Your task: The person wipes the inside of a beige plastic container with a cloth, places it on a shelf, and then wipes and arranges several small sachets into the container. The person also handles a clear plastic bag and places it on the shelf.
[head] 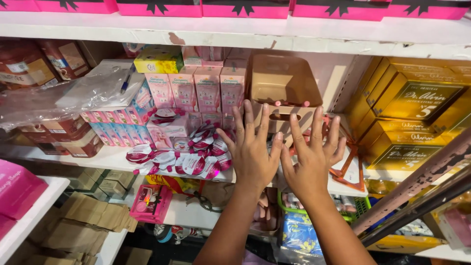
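Single camera on my head — faces forward and slightly down at the shelf (113, 158), close, within arm's reach.

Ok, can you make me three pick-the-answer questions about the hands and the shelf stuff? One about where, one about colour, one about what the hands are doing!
1. Where is the open cardboard box?
A. On the floor
B. On the shelf beyond the hands
C. On top of the gold boxes

2. What colour are the big boxes at right?
A. Gold
B. Blue
C. Green

3. How are the left hand and right hand?
A. Fists
B. Holding a bottle
C. Flat, fingers spread

Answers: B, it sits behind the fingertips; A, they are shiny gold; C, both are empty.
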